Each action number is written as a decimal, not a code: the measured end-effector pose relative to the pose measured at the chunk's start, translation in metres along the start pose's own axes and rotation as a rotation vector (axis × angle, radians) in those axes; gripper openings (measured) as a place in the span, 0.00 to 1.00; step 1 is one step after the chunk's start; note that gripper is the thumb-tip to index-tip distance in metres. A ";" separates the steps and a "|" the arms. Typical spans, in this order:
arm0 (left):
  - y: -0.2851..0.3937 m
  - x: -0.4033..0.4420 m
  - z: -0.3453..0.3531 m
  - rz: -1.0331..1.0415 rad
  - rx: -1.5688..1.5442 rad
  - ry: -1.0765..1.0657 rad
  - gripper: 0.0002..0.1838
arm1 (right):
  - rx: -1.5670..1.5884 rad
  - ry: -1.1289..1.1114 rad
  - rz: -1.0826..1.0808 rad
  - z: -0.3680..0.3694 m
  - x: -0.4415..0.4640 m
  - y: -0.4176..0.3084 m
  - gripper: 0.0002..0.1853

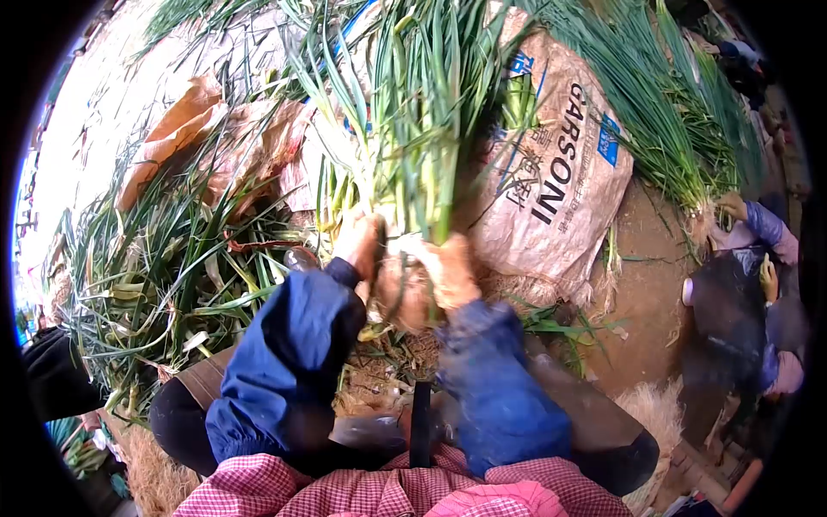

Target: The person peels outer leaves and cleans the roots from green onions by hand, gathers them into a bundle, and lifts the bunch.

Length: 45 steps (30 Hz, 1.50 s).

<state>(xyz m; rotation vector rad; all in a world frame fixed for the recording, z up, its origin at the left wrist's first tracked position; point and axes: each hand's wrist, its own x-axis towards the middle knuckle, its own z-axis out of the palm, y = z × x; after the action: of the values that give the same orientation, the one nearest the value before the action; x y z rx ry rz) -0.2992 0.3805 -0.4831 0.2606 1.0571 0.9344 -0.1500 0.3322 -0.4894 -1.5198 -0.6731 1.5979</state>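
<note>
A thick bundle of long green onions (422,112) stretches away from me, its pale root ends toward my body. My left hand (363,241) is closed around the left side of its lower stalks. At the right side of the same stalks, my right hand (452,269) is closed too, slightly blurred. Brown, hairy roots (405,293) hang between the two hands. Under and to the right of the bundle lies a printed woven sack (560,172).
Loose leaves and trimmings (172,276) are heaped at left beside a crumpled orange-brown sack (181,129). At upper right lies another onion pile (663,112). A co-worker (732,293) sits at the right edge, one hand near its roots. Pale roots (646,414) lie at lower right.
</note>
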 end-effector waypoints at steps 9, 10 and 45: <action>-0.072 -0.029 0.102 0.062 0.177 0.029 0.13 | -0.603 0.509 -0.490 -0.141 -0.023 -0.058 0.21; -0.091 -0.017 0.061 0.102 0.144 -0.016 0.11 | -0.607 0.544 -0.380 -0.171 -0.016 -0.032 0.20; -0.075 -0.187 0.002 0.140 0.002 0.210 0.16 | 0.598 -0.269 -0.100 -0.003 -0.129 -0.053 0.12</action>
<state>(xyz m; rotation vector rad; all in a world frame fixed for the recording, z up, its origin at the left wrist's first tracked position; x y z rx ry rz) -0.2890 0.1934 -0.4090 0.2436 1.2448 1.1044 -0.1442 0.2521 -0.3750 -0.8347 -0.3528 1.7396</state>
